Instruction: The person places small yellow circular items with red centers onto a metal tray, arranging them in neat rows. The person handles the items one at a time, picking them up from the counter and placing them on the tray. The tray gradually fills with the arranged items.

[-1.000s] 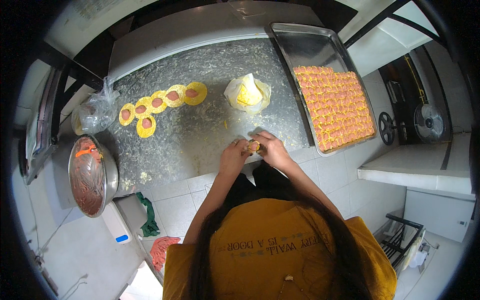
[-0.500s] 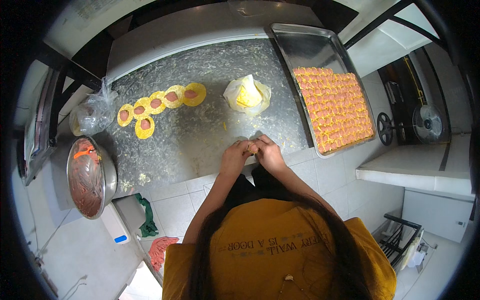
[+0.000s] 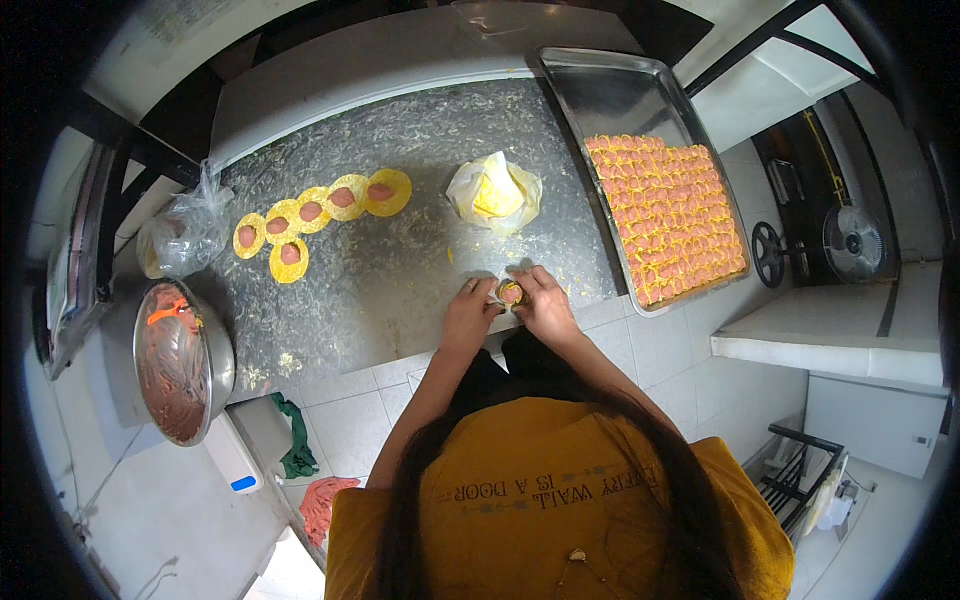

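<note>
Left hand (image 3: pixel 468 312) and right hand (image 3: pixel 543 303) together, fingers pinching a small dumpling (image 3: pixel 510 293) (yellow wrapper), over the floured counter (image 3: pixel 400 280)

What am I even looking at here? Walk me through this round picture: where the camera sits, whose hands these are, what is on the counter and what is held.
The camera is worn on a person's head and looks straight down, so you see their hair and yellow shirt at the bottom. Its wide lens bends straight edges into curves.

The two bare hands are the wearer's own. The left hand and right hand meet at the near edge of the steel counter, pinching one small yellow dumpling between them in a shared grip.

On the counter lie round yellow wrappers each with pink filling, a stack of wrappers on white paper, and a clear plastic bag. To the right is a metal tray filled with rows of finished dumplings. At the left sits a metal bowl of pink filling.
</note>
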Motion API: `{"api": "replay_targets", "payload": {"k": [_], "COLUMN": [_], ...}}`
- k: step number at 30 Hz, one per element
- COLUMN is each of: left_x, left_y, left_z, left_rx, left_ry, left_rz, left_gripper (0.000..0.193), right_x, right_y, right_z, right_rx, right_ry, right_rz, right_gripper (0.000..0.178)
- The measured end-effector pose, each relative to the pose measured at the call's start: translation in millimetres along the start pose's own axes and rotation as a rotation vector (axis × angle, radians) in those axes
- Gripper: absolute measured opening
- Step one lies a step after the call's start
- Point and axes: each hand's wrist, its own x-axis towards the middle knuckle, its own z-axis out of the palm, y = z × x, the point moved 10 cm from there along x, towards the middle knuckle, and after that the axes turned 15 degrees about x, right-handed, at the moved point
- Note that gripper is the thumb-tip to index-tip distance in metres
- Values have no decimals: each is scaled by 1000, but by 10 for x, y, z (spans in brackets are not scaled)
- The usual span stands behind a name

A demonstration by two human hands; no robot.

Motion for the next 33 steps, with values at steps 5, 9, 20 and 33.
{"api": "replay_targets", "payload": {"k": [5,9,20,33], "left_x": [24,-7,66,142], "left_y": [45,102,152,152], "left_z": [128,-20,-52,87], "left_rx": [43,118,93,49], "left_ry": [-70,96,78,-58], "left_rz": [69,131,144,146], "left_gripper": [25,24,24,22], "right_x": [-2,38,63,71], "right_y": [135,-23,42,124], "right_z": [143,19,-7,10], "right_rx": [36,28,-80,-71], "right_ry": [-95,-38,-30,-35], "right_rz": [33,22,83,169], "right_gripper": [42,35,27,19]}}
